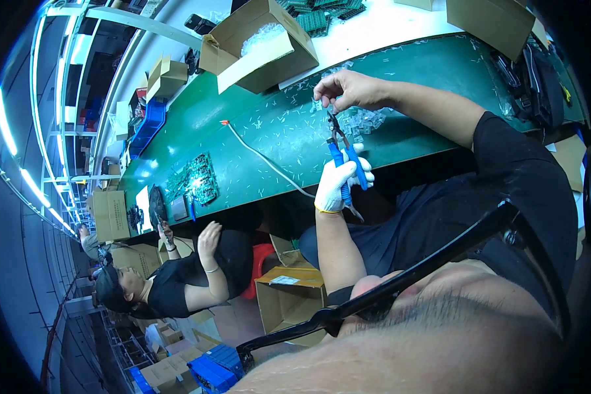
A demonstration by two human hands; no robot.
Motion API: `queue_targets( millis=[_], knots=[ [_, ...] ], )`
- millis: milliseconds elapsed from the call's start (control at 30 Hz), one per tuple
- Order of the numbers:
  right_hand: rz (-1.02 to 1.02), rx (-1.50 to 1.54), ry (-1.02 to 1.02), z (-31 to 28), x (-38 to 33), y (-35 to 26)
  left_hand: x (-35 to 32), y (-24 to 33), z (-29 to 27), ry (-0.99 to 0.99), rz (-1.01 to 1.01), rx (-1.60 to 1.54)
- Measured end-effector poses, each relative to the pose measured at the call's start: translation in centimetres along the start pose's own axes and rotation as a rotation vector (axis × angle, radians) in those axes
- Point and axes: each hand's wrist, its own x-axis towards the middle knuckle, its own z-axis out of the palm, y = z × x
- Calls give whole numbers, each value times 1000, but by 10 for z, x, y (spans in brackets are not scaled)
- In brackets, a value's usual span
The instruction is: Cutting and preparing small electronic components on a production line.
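My left hand (340, 180), in a white glove, is wrapped round the blue handles of a pair of pliers (338, 148) just over the table's near edge. The dark jaws point up and away from me. A silvery pointed tip (356, 211) sticks out below that fist; its kind I cannot tell. At the jaws, my bare right hand (351, 90) has its thumb and fingers pinched together; what they hold is too small to name. Under and beside this hand lies a pile of small transparent plastic pieces (364, 121).
The green table (249, 118) is strewn with thin white offcuts. A grey cable (262, 154) crosses it. An open carton (259, 49) stands at the back, and green circuit boards (200, 180) lie to the left. A co-worker (190, 282) sits at left; a carton (289, 302) stands below.
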Motion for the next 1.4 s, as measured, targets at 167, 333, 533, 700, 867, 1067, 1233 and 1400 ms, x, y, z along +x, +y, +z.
queue_targets(
  millis=[167, 333, 533, 700, 867, 1067, 1233, 1400],
  knots=[
    [44, 106, 72, 4, 0, 8, -1, 1, 9, 41, -15, 10],
    [166, 263, 143, 10, -1, 4, -2, 4, 13, 118, -7, 101],
    [270, 337, 97, 8, -2, 3, 0, 3, 14, 164, 13, 157],
    [240, 307, 99, 12, -3, 5, 1, 0, 11, 156, 21, 163],
    [126, 249, 109, 11, 0, 2, -1, 1, 2, 83, 71, 46],
    [129, 205, 39, 7, -1, 10, 2, -1, 1, 51, 67, 17],
    [182, 191, 53, 13, -3, 1, 0, -1, 1, 62, 48, -7],
    [214, 266, 85, 9, -5, -3, 0, 0, 4, 46, 49, -5]
  ],
)
